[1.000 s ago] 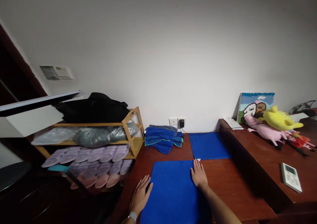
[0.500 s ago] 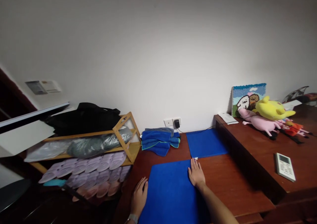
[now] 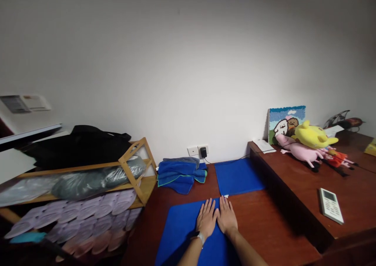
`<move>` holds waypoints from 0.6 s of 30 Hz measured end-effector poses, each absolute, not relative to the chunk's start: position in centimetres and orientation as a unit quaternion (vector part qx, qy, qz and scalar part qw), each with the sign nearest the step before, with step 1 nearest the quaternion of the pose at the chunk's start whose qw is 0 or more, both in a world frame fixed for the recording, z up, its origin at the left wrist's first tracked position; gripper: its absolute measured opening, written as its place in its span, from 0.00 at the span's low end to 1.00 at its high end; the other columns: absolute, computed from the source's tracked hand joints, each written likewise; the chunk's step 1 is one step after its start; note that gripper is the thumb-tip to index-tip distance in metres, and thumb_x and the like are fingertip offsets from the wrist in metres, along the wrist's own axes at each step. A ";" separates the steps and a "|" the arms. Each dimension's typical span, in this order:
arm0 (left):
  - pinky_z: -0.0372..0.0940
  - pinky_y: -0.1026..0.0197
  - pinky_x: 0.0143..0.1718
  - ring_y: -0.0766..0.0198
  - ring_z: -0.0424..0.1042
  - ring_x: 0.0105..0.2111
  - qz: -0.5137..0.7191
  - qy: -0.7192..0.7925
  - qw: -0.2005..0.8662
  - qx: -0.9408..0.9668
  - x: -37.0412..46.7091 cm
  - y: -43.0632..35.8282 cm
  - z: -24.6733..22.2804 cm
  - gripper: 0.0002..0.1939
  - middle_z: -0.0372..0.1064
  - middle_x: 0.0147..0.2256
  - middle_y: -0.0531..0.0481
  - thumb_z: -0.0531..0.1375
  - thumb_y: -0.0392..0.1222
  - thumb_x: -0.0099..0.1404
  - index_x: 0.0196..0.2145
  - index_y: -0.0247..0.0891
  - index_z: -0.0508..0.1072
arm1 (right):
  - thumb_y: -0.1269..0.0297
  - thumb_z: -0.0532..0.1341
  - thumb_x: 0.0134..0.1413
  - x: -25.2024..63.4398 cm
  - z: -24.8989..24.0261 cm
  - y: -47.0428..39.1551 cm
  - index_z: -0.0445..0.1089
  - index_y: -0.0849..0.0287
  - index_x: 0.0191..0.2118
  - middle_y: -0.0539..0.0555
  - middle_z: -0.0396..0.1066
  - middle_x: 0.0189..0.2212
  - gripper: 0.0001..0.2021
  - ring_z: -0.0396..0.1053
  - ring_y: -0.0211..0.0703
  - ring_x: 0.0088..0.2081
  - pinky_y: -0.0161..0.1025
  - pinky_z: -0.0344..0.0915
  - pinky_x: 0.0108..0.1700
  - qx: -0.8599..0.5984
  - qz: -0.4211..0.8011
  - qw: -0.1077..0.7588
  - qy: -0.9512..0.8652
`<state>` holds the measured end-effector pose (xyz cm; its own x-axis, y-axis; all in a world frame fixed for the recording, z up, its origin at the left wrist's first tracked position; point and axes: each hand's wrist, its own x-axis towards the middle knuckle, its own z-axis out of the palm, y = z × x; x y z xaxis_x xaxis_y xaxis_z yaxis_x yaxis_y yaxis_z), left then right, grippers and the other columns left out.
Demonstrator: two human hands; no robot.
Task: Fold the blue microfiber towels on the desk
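Note:
A blue cloth [image 3: 179, 227] lies spread on the reddish-brown wooden table [image 3: 264, 223]. My left hand [image 3: 207, 218] rests flat on the cloth near its far edge, fingers stretched forward. Right beside it, my right hand [image 3: 227, 216] lies palm down at the cloth's far right corner, where a small white tag shows. The thumbs of both hands meet or nearly meet. Beyond them, a second blue cloth [image 3: 239, 176] lies flat against the wall. A loose pile of blue and grey cloths [image 3: 180, 174] sits at the back left.
On the raised surface [image 3: 308, 195] at the right are a white remote [image 3: 331, 206], plush toys [image 3: 302, 151] and a dog picture [image 3: 284, 121]. A wooden rack [image 3: 149, 187] with slippers and a black bag [image 3: 82, 146] stands left. A black plug [image 3: 203, 152] trails a cable along the wall.
My left hand has moved right, from beside the cloth's left edge onto the cloth next to my right hand. The right hand stays near the far right corner. The view has shifted slightly right.

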<state>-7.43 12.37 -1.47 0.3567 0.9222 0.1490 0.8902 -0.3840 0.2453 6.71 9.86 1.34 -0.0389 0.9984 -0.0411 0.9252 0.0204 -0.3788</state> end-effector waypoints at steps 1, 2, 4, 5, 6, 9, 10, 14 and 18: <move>0.46 0.38 0.71 0.50 0.47 0.72 0.129 0.555 0.058 0.820 -8.0 12.4 -1.7 0.33 0.49 0.72 0.44 0.39 0.58 0.76 0.73 0.45 0.51 | 0.55 0.38 0.68 6.7 1.3 9.9 0.41 0.66 0.74 0.54 0.36 0.75 0.34 0.32 0.44 0.75 0.46 0.31 0.74 -0.684 0.154 0.123 -0.702; 0.46 0.38 0.72 0.50 0.46 0.72 0.126 0.561 0.055 0.817 -8.9 12.3 -1.9 0.34 0.48 0.72 0.44 0.39 0.59 0.75 0.73 0.45 0.50 | 0.55 0.38 0.68 6.7 1.4 9.9 0.41 0.67 0.74 0.54 0.36 0.75 0.34 0.32 0.45 0.75 0.47 0.32 0.74 -0.685 0.155 0.127 -0.701; 0.45 0.39 0.72 0.50 0.45 0.73 0.122 0.577 0.048 0.806 -11.3 12.2 -1.9 0.36 0.47 0.72 0.44 0.40 0.62 0.75 0.73 0.43 0.51 | 0.55 0.37 0.68 6.7 1.4 9.8 0.41 0.68 0.74 0.55 0.37 0.75 0.35 0.32 0.45 0.75 0.47 0.32 0.74 -0.685 0.156 0.132 -0.699; 0.45 0.39 0.72 0.50 0.45 0.73 0.121 0.587 0.045 0.799 -12.8 12.1 -1.7 0.36 0.46 0.73 0.44 0.40 0.62 0.74 0.73 0.42 0.51 | 0.54 0.37 0.69 6.7 1.5 9.8 0.41 0.68 0.74 0.55 0.37 0.75 0.35 0.32 0.45 0.75 0.46 0.31 0.74 -0.685 0.157 0.133 -0.698; 0.45 0.40 0.72 0.50 0.45 0.73 0.121 0.596 0.041 0.792 -14.4 12.1 -1.6 0.37 0.46 0.73 0.43 0.41 0.63 0.74 0.73 0.42 0.51 | 0.54 0.37 0.69 6.7 1.5 9.8 0.41 0.68 0.74 0.55 0.37 0.75 0.35 0.32 0.45 0.75 0.46 0.31 0.74 -0.686 0.157 0.134 -0.698; 0.46 0.39 0.71 0.49 0.46 0.72 0.120 0.633 0.027 0.764 -19.7 11.6 -1.2 0.38 0.47 0.72 0.42 0.41 0.64 0.74 0.72 0.40 0.52 | 0.53 0.36 0.69 6.7 1.3 9.8 0.41 0.67 0.74 0.53 0.36 0.75 0.35 0.31 0.43 0.75 0.46 0.31 0.74 -0.689 0.158 0.134 -0.695; 0.47 0.39 0.71 0.49 0.46 0.72 0.119 0.647 0.021 0.753 -21.5 11.4 -1.1 0.38 0.47 0.72 0.41 0.42 0.64 0.73 0.72 0.40 0.53 | 0.52 0.36 0.69 6.7 1.3 9.8 0.40 0.66 0.75 0.52 0.35 0.75 0.35 0.31 0.43 0.75 0.45 0.30 0.74 -0.690 0.158 0.131 -0.694; 0.49 0.40 0.70 0.48 0.48 0.72 0.124 0.697 0.010 0.706 -27.8 9.6 -1.0 0.41 0.48 0.72 0.38 0.43 0.66 0.72 0.72 0.34 0.54 | 0.52 0.36 0.69 6.8 1.0 9.7 0.39 0.66 0.75 0.52 0.34 0.75 0.35 0.31 0.42 0.75 0.45 0.29 0.74 -0.690 0.154 0.119 -0.697; 0.50 0.42 0.71 0.50 0.49 0.72 0.125 0.711 0.030 0.692 -32.6 6.4 -1.6 0.41 0.50 0.71 0.39 0.43 0.65 0.72 0.71 0.32 0.54 | 0.52 0.36 0.69 6.8 1.1 9.6 0.39 0.67 0.75 0.52 0.35 0.75 0.35 0.31 0.42 0.75 0.45 0.29 0.74 -0.691 0.150 0.112 -0.698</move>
<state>-32.62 6.42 -1.56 -0.0416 0.9906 0.1306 0.9754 0.0119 0.2202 6.80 9.60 1.08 -0.0185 0.9986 -0.0505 0.9314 -0.0011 -0.3639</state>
